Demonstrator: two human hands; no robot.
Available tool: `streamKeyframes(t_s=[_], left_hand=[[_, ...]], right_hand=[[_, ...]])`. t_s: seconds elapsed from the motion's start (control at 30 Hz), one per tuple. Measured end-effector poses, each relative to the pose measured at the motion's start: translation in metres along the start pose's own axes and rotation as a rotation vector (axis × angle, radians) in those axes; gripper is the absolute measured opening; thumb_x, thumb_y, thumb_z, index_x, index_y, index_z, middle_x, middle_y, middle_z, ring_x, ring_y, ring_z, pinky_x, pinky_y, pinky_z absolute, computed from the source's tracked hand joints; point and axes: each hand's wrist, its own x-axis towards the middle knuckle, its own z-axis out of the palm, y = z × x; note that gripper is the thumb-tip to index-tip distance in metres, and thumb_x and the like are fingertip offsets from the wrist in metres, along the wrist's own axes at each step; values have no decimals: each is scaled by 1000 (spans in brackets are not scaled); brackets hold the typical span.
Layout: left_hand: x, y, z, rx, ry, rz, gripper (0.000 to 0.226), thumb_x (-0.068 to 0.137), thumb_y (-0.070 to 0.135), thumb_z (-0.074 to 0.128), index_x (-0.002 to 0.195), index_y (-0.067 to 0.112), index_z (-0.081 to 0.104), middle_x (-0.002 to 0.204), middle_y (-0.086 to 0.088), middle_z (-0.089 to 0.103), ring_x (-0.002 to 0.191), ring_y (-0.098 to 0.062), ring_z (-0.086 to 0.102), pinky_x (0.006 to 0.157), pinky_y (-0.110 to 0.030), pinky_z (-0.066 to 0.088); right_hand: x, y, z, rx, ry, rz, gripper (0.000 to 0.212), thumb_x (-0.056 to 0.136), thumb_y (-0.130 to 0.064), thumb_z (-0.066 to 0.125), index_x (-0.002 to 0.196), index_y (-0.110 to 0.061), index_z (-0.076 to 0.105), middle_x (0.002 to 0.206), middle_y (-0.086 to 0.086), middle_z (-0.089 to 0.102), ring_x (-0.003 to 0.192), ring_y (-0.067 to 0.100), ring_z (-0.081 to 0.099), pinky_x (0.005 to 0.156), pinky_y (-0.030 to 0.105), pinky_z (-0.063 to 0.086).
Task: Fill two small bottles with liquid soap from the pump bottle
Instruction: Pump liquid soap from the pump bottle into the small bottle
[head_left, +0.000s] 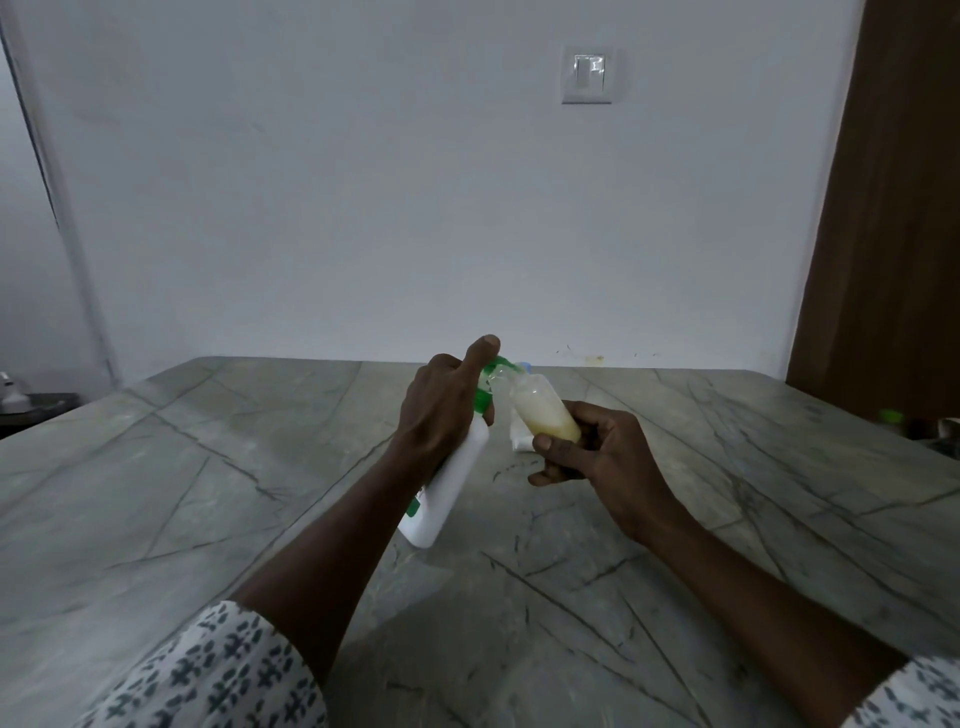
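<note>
Both hands meet at the frame's centre: the left hand (441, 410) is wrapped round the pump bottle (452, 493), and the right hand (597, 452) pinches a small bottle (545, 410).
The white pump bottle leans toward the upper right over the tabletop (208, 493), with the left forefinger stretched over its green pump head (485, 387). The small clear bottle tilts to meet the nozzle and is partly filled with pale yellow liquid. A white object (519, 441) shows just behind it, too hidden to identify.

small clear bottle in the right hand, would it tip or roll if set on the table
The small clear bottle is slim, so it would probably tip easily standing. Its rounded body would likely roll if laid down. Partly filled with yellowish soap, it likely has some heft.
</note>
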Motion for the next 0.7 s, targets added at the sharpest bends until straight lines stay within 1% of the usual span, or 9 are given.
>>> streamKeyframes(t_s=[0.13,0.2,0.23,0.33,0.37,0.43,0.5,0.6,0.7], left_hand=[[-1,3,1,55,48,19,62,88,45,36,50,4,61,50,-2,65,65,-31,62,86,-51,51],[0,2,2,89,61,32,54,87,39,35,56,1,59,52,-3,64,71,-36,61,85,-53,50],[1,0,2,100,69,56,51,86,38,33,58,4,58,55,-4,65,75,-37,60,85,-54,49],[1,-6,1,106,65,106,45,83,49,23,57,24,50,73,-15,68,84,-36,59,90,-51,47],[2,-8,1,91,58,105,47,83,53,22,56,28,51,73,-14,68,83,-35,60,91,-51,47],[2,-6,1,55,47,70,61,88,56,26,49,22,56,60,-6,68,74,-30,63,90,-50,49],[3,-3,1,57,28,39,75,88,64,29,45,12,62,55,-4,67,67,-26,64,90,-50,51],[3,-3,0,102,25,22,79,89,68,33,46,9,65,54,-6,68,66,-28,66,89,-48,52],[2,-4,-3,130,4,23,80,91,68,32,44,11,63,52,-6,67,65,-27,67,89,-46,52]], right_hand=[[-1,2,0,-15,-25,9,50,80,-2,75,127,3,60,97,19,70,64,29,71,71,47,62],[-1,3,0,-16,-32,8,49,80,-2,75,126,3,60,96,18,71,64,30,71,70,45,62],[-1,3,0,-14,-33,7,49,80,-1,75,126,2,60,97,19,71,64,31,71,70,43,62],[-1,3,0,-18,-34,-1,49,80,-2,75,126,2,60,99,19,71,66,33,71,69,41,62],[0,3,1,-17,-35,-7,48,80,-3,75,126,2,60,99,19,70,66,32,72,69,42,62],[1,3,0,-18,-25,-20,48,80,-3,75,126,2,61,100,19,70,66,31,72,69,44,62],[2,1,-3,-33,-8,-35,49,78,-3,76,125,1,62,101,18,71,67,31,72,68,43,62],[4,-3,-10,-90,20,-74,48,76,-1,78,122,0,64,104,16,70,72,27,73,64,38,61],[4,-4,-12,-138,16,-101,47,76,-2,79,121,-2,66,105,15,71,72,24,74,61,33,60]])
